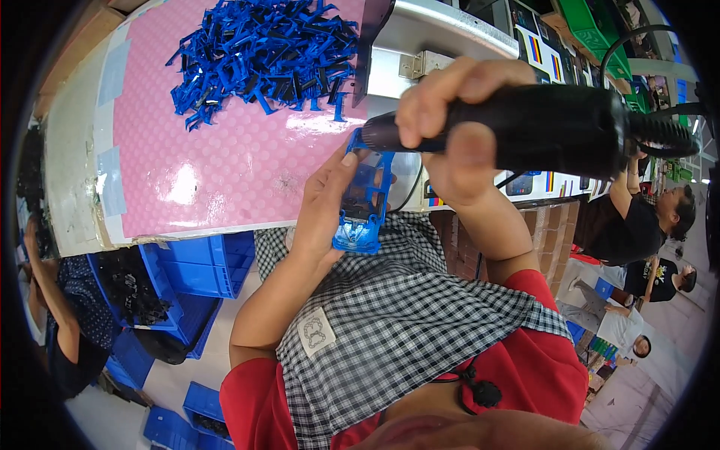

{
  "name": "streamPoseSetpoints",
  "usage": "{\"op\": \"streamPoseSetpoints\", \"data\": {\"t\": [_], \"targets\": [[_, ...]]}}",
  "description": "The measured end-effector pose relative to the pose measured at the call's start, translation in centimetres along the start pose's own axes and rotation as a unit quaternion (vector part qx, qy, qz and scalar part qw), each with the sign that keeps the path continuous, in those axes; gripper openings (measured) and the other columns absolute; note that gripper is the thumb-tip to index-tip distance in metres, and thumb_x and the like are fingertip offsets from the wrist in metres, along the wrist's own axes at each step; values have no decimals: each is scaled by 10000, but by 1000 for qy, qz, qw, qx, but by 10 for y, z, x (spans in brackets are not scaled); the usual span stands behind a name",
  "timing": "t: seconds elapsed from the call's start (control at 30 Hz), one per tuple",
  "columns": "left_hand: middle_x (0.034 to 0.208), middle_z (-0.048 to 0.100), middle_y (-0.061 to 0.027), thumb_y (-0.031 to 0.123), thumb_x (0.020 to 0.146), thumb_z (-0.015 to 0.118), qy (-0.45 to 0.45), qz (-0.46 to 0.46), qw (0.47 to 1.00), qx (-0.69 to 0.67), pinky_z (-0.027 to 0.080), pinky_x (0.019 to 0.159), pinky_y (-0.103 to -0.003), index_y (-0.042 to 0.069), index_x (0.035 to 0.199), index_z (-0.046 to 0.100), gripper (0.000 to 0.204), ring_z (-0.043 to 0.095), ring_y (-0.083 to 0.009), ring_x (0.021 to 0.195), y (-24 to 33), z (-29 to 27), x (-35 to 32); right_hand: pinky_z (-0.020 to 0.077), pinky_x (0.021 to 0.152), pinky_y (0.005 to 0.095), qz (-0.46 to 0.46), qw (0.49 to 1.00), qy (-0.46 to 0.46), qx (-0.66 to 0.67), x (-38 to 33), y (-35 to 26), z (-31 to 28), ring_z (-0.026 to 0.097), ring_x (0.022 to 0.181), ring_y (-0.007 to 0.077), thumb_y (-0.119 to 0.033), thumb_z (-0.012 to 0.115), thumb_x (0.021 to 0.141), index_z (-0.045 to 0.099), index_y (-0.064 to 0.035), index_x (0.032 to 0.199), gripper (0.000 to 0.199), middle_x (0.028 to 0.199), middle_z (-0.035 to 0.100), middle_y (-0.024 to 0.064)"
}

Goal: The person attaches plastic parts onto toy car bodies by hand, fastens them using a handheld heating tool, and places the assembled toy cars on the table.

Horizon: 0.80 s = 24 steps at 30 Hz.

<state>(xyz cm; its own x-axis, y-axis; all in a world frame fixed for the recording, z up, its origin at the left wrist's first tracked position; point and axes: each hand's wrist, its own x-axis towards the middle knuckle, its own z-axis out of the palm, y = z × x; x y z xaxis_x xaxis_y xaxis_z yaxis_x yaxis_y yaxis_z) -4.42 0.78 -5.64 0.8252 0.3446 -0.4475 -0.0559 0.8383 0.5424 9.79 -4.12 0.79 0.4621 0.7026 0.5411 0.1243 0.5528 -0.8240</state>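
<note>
In my right hand (465, 169) is a thick black corded electric screwdriver (551, 124), fingers over the top and thumb along the near side. Its tapered nose points left and meets the far end of a blue see-through plastic housing (358, 234); the very tip is hidden there. My left hand (319, 199) is closed around the housing's left side, holding it up at the bench's near edge. Dark pieces show inside the frame. Beyond both hands lies a heap of small blue clip-like parts with black strips (262, 56).
A pink dimpled mat (195, 180) covers the bench (71, 187). A metal fixture (427, 64) stands behind the screwdriver. Blue bins (199, 266) sit below at left, one with black parts (131, 285). Other people work at far left and right; a green bin (592, 37) is at upper right.
</note>
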Motion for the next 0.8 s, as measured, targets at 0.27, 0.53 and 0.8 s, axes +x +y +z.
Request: {"op": "streamPoseSetpoints", "data": {"t": [0.27, 0.53, 0.8], "targets": [[951, 638, -168, 335, 967, 452, 9, -7, 1000, -3, 562, 627, -294, -1, 1213, 505, 420, 645, -173, 782, -4, -5, 0, 482, 622, 329, -196, 972, 92, 91, 39, -49, -48, 520, 549, 155, -587, 496, 856, 513, -156, 923, 436, 713, 502, 29], [946, 644, -180, 401, 949, 446, 52, 23, 998, 27, 546, 615, -298, 23, 1199, 523, 460, 650, -205, 709, 5, -24, -14, 486, 517, 288, -364, 909, 188, -77, 52, -40, -112, 522, 529, 179, -504, 355, 959, 467, -77, 971, 441, 667, 513, 77], [1000, 649, -136, 315, 962, 470, 40, 22, 997, 60, 546, 625, -259, 9, 1309, 457, 463, 654, -155, 802, 2, -14, -12, 447, 541, 352, -247, 968, -4, -50, 13, -47, -44, 493, 541, 173, -549, 482, 894, 469, -134, 1032, 438, 708, 490, 58]]}}
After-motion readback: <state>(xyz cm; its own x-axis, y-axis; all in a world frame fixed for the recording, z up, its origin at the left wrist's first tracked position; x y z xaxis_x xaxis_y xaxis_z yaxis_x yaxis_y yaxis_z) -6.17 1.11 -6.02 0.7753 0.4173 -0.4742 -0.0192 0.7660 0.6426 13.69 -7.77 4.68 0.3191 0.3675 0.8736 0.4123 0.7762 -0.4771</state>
